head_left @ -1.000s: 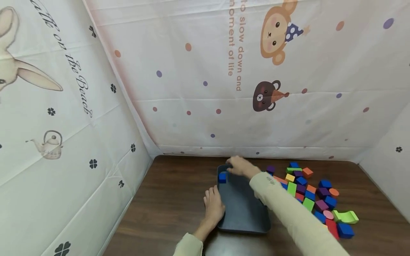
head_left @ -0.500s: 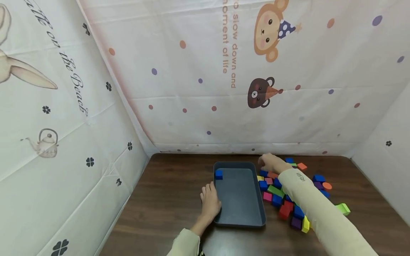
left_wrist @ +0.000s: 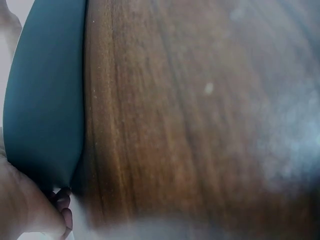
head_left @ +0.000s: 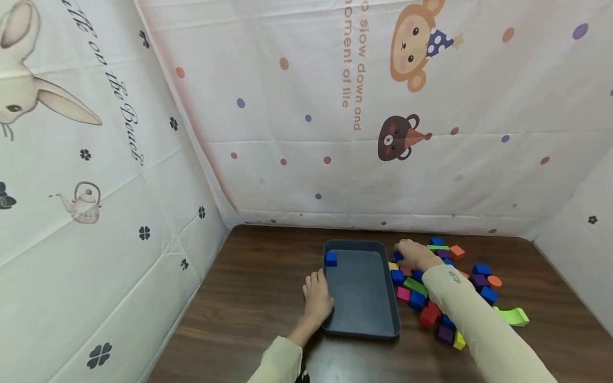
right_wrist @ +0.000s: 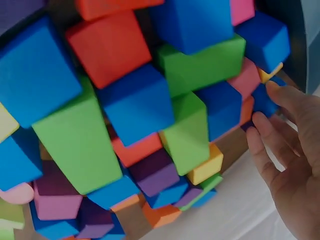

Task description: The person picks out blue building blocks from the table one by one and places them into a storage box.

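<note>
My left hand [head_left: 317, 299] rests against the left side of a dark grey tray [head_left: 361, 334], fingers pointing away from me along its rim. In the left wrist view, part of this hand [left_wrist: 30, 205] shows at the tray's outer wall [left_wrist: 47, 90]. A single blue block [head_left: 331, 259] sits in the tray's far left corner. To the right of the tray, my right hand [head_left: 415, 254] is at the far end of a block pile. Its thumb and fingers pinch a small blue block [right_wrist: 264, 101], partly hidden by the fingertips in the right wrist view.
Mixed coloured blocks lie right of the tray, among them a green block [head_left: 415, 287], a red block [head_left: 430, 315] and an orange round one [head_left: 495, 282]. A light green curved block [head_left: 512, 317] lies at their right. Printed cloth [head_left: 268, 186] hangs behind the wooden table [head_left: 249, 287].
My right hand has moved from over the tray's far left corner rightward to the block pile, where it now pinches a blue block. The left hand has stayed at the tray's side.
</note>
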`<state>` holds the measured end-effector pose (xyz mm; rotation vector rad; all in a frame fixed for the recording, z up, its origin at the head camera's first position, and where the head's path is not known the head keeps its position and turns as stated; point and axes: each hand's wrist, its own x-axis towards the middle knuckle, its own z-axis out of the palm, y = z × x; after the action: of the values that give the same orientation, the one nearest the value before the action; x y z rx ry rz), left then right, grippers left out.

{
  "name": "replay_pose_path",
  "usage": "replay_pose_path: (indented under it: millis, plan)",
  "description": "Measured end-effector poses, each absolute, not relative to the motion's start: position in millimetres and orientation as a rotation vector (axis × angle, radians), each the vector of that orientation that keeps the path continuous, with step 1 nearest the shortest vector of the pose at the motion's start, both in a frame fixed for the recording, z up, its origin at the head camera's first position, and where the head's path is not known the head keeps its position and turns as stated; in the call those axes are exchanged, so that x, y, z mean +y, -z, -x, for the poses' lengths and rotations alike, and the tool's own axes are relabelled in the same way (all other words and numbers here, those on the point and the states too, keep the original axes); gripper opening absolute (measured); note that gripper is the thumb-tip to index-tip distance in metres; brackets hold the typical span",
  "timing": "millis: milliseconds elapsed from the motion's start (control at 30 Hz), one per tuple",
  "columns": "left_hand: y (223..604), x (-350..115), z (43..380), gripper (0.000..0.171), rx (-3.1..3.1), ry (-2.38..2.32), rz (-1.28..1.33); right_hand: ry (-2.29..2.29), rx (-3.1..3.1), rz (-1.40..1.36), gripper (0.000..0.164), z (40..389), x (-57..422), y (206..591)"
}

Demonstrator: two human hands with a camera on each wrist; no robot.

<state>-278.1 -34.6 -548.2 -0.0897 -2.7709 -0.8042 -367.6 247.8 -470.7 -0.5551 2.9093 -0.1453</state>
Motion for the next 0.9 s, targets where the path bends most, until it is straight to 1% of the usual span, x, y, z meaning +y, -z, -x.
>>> replay_pose_path:
  millis: [200, 367, 633, 900]
  plan:
    - [547.9, -29.4, 279.4, 0.068, -2.777, 0.787, 0.097, 0.107, 2.997, 0.492, 0.039, 363.8, 251.0, 476.4]
    - [548.7, -29.5, 277.4, 0.067, -2.758, 0.801, 0.074, 0.183, 2.998, 0.483, 0.035, 365.9, 250.5, 475.3]
    - [551.1, -30.8, 277.4, 0.067, -2.744, 0.819, 0.083, 0.326, 2.950, 0.420, 0.032, 366.3, 248.7, 450.8]
    - [553.7, -30.9, 277.2, 0.065, -2.717, 0.819, 0.104, 0.277, 2.975, 0.455, 0.031, 371.5, 241.8, 430.5]
